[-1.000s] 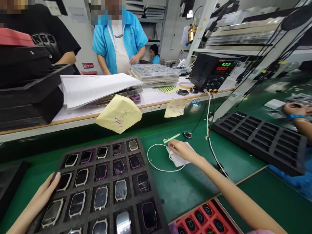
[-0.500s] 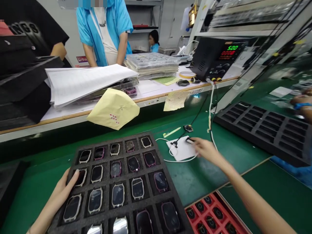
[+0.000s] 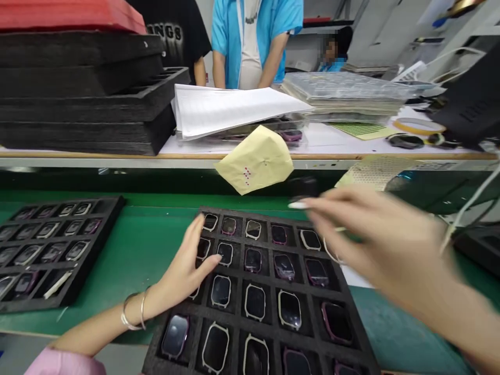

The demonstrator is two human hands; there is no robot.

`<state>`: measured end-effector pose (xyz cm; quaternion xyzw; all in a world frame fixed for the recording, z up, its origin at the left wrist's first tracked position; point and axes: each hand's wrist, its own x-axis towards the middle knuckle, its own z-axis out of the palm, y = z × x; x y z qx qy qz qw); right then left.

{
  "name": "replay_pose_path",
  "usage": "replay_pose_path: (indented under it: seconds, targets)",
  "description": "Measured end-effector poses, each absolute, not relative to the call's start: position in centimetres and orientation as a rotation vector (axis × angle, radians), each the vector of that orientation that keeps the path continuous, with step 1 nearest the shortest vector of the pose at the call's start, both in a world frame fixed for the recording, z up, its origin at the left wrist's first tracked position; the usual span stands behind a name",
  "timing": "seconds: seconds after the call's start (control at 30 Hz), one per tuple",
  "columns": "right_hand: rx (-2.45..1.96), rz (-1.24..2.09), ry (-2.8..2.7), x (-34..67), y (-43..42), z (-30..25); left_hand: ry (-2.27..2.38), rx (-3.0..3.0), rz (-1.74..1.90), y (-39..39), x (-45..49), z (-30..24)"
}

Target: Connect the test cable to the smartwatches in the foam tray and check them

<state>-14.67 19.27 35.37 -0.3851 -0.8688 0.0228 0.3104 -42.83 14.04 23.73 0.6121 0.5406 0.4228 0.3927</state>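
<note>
A black foam tray [image 3: 239, 242] lies on the green bench in front of me. Its cells hold several watch cases [image 3: 254, 301], some pale-rimmed, some purple-rimmed. My left hand [image 3: 187, 271] rests on the tray's left side with its fingers spread. Its thumb lies by a case in the second row, and bracelets show on the wrist. My right hand [image 3: 375, 239] hovers over the tray's right side, smeared by motion. A small dark object [image 3: 302, 186] shows at its fingertips. I cannot tell whether the hand holds it.
A second black tray [image 3: 113, 205] of watch cases sits at the left. The raised shelf behind carries stacked black foam trays [image 3: 78, 104], a paper pile [image 3: 230, 107], clear tray stacks [image 3: 344, 91] and a hanging yellow sheet [image 3: 255, 160]. Two people [image 3: 258, 31] stand beyond. A white cable [image 3: 469, 208] hangs at the right.
My view has swung left. My right hand left the white pad and swept over the tray toward me. My left hand shifted from the tray's left edge onto the watch cases.
</note>
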Motion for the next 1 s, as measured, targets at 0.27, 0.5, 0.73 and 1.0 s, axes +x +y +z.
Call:
replay_pose_path:
  seconds: [0.27,0.5,0.73,1.0]
  targets:
    - [-0.591,0.507,-2.826,-24.6,18.7,29.4,0.759,0.559,0.902,16.4,-41.0,23.9]
    - [-0.884,0.395,-2.777,-23.8,24.5,30.6,0.669,0.744,0.737,17.9,-41.7,21.4]
    - [-0.902,0.258,-3.124,-31.1,27.9,27.1,0.602,1.003,0.502,18.1,-41.7,21.5]
    - [-1.021,0.318,-3.094,-32.8,28.0,26.4,0.627,0.948,0.631,17.4,-42.3,20.9]
